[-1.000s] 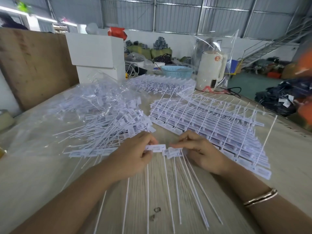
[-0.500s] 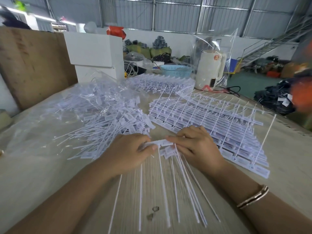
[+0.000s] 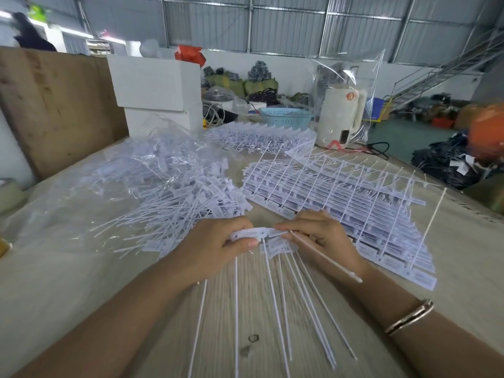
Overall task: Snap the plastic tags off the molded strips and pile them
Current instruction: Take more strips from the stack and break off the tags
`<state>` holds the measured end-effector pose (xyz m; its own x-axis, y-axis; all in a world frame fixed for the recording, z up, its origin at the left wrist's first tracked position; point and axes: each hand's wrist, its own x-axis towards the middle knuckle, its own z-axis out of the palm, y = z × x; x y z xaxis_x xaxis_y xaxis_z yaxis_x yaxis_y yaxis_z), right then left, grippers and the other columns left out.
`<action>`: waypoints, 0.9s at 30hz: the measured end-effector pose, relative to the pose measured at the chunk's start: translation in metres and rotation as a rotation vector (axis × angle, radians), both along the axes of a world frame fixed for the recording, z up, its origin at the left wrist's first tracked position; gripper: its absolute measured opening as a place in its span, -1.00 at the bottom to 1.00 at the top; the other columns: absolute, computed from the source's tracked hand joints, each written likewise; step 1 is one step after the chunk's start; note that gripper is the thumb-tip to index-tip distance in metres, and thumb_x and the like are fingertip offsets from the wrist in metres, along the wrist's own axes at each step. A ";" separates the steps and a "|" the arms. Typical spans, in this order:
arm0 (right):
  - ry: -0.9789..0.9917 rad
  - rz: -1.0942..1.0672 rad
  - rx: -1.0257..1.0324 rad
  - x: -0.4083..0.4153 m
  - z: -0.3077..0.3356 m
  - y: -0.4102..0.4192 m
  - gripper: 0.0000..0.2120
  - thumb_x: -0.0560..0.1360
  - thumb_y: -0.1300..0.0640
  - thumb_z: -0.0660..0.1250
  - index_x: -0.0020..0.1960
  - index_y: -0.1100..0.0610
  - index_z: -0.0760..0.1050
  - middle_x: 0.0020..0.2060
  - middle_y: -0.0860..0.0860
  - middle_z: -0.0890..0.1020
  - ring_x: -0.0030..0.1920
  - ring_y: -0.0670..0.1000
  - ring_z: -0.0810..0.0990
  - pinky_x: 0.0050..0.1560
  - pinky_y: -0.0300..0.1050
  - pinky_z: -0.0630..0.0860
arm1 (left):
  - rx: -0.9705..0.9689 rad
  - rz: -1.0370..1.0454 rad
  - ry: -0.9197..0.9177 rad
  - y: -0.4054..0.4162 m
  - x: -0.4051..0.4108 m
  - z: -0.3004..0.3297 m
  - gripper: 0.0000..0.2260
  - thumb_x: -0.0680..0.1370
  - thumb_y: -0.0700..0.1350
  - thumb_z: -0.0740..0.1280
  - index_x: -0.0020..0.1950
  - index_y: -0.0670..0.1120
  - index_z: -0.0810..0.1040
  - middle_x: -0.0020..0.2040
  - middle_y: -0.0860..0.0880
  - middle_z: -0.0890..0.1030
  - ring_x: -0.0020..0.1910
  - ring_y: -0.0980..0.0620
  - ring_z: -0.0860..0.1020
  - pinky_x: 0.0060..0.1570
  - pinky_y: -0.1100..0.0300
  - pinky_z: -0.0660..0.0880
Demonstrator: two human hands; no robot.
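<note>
Between my two hands I hold a white molded strip (image 3: 256, 233) of plastic tags, its long thin tails (image 3: 275, 304) fanning down toward me over the table. My left hand (image 3: 215, 249) grips the strip's left end, thumb on top. My right hand (image 3: 321, 238) pinches the right end, with one loose tail sticking out to the right across that wrist. A pile of snapped-off tags (image 3: 188, 205) lies just left of my hands. A stack of whole molded strips (image 3: 341, 197) lies to the right.
Crumpled clear plastic bags (image 3: 152, 159) sit behind the pile. More strips (image 3: 259, 137), a white foam box (image 3: 155, 88), a blue basket (image 3: 285, 117) and a white kettle (image 3: 339, 115) stand at the far edge. A wooden board (image 3: 54, 105) leans at left.
Both hands have lifted the strip slightly and drawn closer together. The strip now bends between them, and one tail has swung out to the right over my right wrist.
</note>
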<state>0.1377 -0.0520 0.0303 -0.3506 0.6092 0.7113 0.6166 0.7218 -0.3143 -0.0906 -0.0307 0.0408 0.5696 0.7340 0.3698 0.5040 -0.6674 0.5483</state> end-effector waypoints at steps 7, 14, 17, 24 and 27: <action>0.266 -0.012 -0.158 0.017 0.003 -0.003 -0.73 0.46 0.33 0.36 0.02 0.01 0.63 -0.23 -0.13 0.67 -0.22 -0.10 0.58 -0.21 -0.29 0.46 | 0.026 0.022 -0.013 0.002 -0.009 0.002 -0.87 0.53 0.05 0.29 -0.21 0.17 0.43 -0.46 0.12 0.43 -0.49 0.19 0.40 -0.46 0.36 0.25; -0.115 -0.034 -0.054 0.017 -0.004 0.001 -0.75 0.45 0.28 0.36 0.12 0.17 0.61 -0.14 0.05 0.63 -0.18 -0.06 0.58 -0.17 -0.14 0.52 | -0.031 0.057 0.006 -0.003 -0.004 -0.001 -0.93 0.51 0.04 0.33 -0.05 0.12 0.46 -0.16 0.12 0.58 -0.23 0.16 0.54 -0.25 0.28 0.43; -0.250 -0.037 -0.017 0.017 -0.005 0.001 -0.65 0.41 0.34 0.22 0.13 0.18 0.61 -0.17 0.04 0.58 -0.22 -0.11 0.49 -0.20 -0.14 0.40 | -0.076 0.063 0.009 -0.003 -0.004 -0.002 -0.85 0.52 -0.14 0.30 -0.08 0.12 0.42 -0.11 0.12 0.54 -0.20 0.14 0.53 -0.27 0.33 0.41; -0.207 -0.070 0.099 0.002 0.002 -0.010 -0.58 0.39 0.22 0.13 0.17 0.13 0.59 -0.16 0.04 0.53 -0.20 -0.11 0.42 -0.22 -0.10 0.33 | -0.028 0.016 -0.081 -0.010 0.004 0.001 -0.78 0.54 -0.26 0.29 0.02 0.06 0.42 -0.09 0.18 0.47 -0.10 0.35 0.45 -0.15 0.53 0.33; -0.348 -0.099 0.206 -0.013 0.000 -0.012 -0.68 0.46 0.06 0.24 0.16 0.03 0.60 -0.19 0.00 0.56 -0.23 -0.04 0.51 -0.24 -0.09 0.38 | -0.001 -0.011 -0.156 -0.013 0.010 0.000 -0.78 0.53 -0.26 0.30 0.04 0.05 0.42 -0.16 0.20 0.47 -0.13 0.33 0.48 -0.14 0.50 0.36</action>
<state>0.1250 -0.0639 0.0305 -0.5387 0.5095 0.6710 0.7302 0.6797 0.0702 -0.0805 -0.0437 0.0406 0.5135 0.7282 0.4540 0.4047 -0.6720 0.6202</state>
